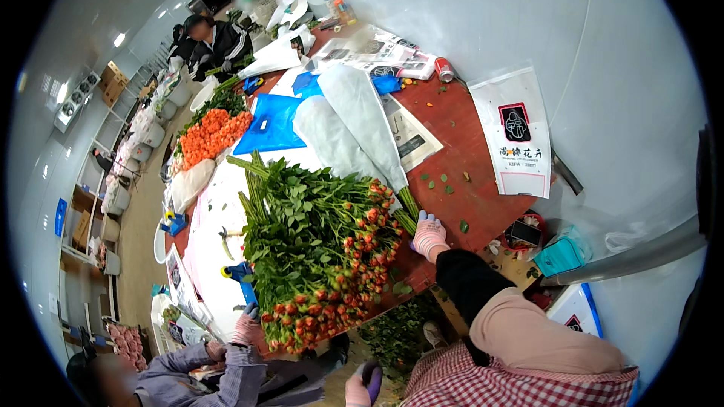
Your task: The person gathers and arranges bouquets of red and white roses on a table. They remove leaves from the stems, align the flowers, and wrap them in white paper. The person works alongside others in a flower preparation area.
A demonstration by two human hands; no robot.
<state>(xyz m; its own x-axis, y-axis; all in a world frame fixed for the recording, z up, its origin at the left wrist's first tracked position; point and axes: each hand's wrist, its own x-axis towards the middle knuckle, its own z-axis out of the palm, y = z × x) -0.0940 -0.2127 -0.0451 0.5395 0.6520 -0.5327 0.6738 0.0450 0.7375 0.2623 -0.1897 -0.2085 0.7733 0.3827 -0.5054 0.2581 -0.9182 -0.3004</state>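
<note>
My right hand [429, 237], in a pink striped glove, grips green stems [407, 211] at the lower end of two pale wrapped bouquets [354, 128] on the red table [452, 158]. My left hand [363, 384], gloved in pink and purple, hangs below the table's front edge; its fingers are partly visible, and whether they hold anything is unclear. Between my hands lies a large pile of orange roses [317, 301] with leafy stems, on white paper at the table's front. A blue plastic sheet [264, 124] and printed paper [418, 147] lie around the bouquets.
A co-worker in a lavender sleeve [173, 380] reaches toward the table at lower left. Another person [219, 53] works at the far end beside orange flowers [211, 136]. A red can [443, 69] stands near the wall. A printed white bag [513, 166] and turquoise bag [558, 260] are at right.
</note>
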